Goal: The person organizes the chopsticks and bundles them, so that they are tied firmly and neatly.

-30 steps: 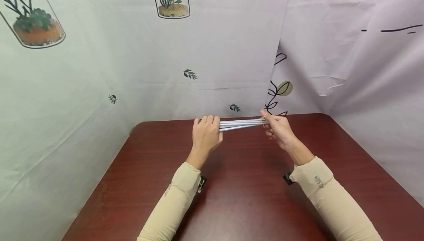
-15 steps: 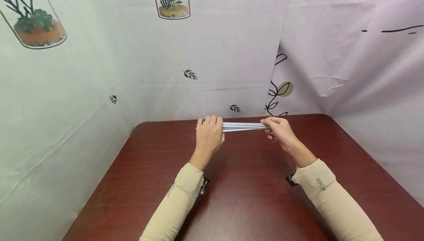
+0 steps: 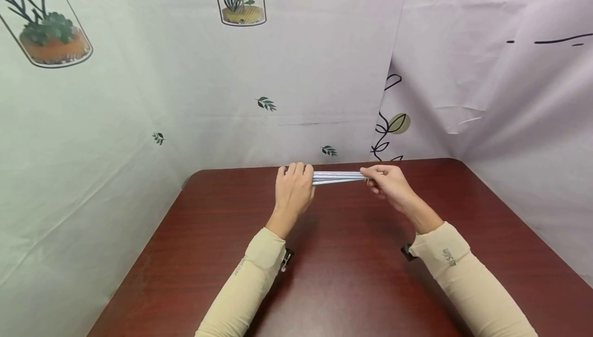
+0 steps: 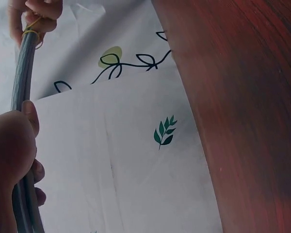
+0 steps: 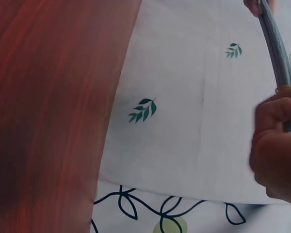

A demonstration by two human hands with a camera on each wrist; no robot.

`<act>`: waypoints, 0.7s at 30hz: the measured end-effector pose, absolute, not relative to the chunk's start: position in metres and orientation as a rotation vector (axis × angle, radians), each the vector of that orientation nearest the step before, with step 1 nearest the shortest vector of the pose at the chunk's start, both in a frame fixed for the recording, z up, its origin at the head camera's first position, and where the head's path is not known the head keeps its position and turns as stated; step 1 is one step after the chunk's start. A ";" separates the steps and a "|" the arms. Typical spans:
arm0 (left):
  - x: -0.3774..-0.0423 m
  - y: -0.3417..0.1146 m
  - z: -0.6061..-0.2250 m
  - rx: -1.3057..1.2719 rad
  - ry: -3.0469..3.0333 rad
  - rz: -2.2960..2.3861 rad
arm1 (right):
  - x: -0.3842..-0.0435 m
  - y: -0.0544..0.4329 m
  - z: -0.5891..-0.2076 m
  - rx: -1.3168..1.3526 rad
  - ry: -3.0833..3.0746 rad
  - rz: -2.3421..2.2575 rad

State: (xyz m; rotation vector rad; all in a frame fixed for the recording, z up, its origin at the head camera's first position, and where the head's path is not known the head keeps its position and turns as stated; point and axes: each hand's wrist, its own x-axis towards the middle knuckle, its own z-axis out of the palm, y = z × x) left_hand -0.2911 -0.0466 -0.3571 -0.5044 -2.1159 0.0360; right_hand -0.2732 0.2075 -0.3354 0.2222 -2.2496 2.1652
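A bundle of slim silvery-blue sticks (image 3: pixel 337 176) is held level above the far part of the table. My left hand (image 3: pixel 293 191) grips its left part, fingers wrapped over and thumb along it, as the left wrist view shows. At the other end, my right hand (image 3: pixel 393 184) pinches a thin yellow rubber band (image 4: pixel 32 33) with thumb and fingers. In the left wrist view the band loops round the bundle's end, and a strand runs up to the right fingers. The right fingers partly cover that end in the head view.
The dark red wooden table (image 3: pixel 324 275) has rounded far corners. White cloth (image 3: pixel 278 69) printed with plants hangs close behind its far edge and along both sides. A small dark device (image 3: pixel 287 259) sits on the left wrist, another (image 3: pixel 407 252) on the right.
Both hands have shifted slightly right and down with the bundle. The right thumb, raised with the band stretched up earlier, has come down over the bundle's end and a little to the left.
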 end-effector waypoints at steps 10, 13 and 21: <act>-0.286 -0.039 -0.355 -0.404 -2.103 0.076 | -0.271 0.195 -0.334 0.136 -1.836 2.326; -0.287 -0.037 -0.353 -0.402 -2.082 0.069 | -0.269 0.195 -0.333 0.142 -1.790 2.310; -0.285 -0.038 -0.350 -0.462 -2.012 0.037 | -0.262 0.194 -0.336 0.192 -1.697 2.299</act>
